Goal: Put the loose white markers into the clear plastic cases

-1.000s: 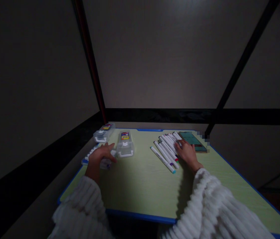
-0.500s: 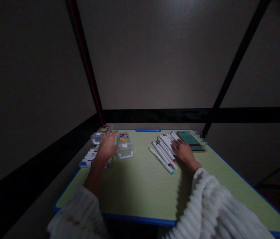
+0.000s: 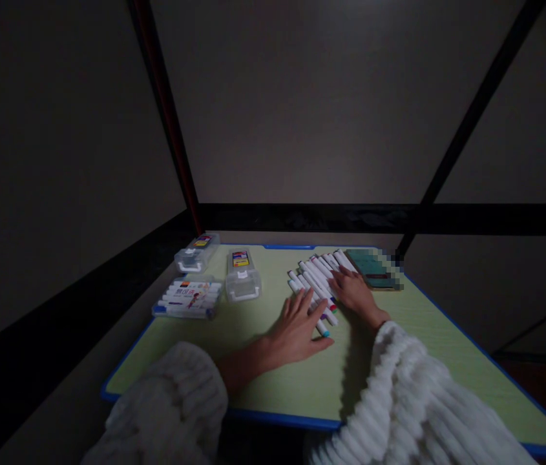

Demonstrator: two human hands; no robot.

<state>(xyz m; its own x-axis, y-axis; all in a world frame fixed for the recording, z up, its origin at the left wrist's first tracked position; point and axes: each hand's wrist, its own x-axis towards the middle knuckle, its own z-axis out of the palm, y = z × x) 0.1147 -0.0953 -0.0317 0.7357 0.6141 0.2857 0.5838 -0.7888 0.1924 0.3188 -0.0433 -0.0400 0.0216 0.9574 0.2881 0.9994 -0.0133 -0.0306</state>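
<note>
The left hand [image 3: 296, 330] and right hand [image 3: 356, 294] rest open and flat on the loose marker row [image 3: 312, 272] near the worktop's [image 3: 273, 371] far edge, gripping nothing. Uneven pressure could roll the barrels apart and scatter the row.

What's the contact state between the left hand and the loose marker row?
Touching. Head view: the left hand lies with its fingers across the near ends of the marker row, with no gap showing.

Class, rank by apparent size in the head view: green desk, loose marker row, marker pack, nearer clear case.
1. green desk
2. loose marker row, partly under the hands
3. marker pack
4. nearer clear case; it lies farther back, so 3 and 4 are unsure.
</note>
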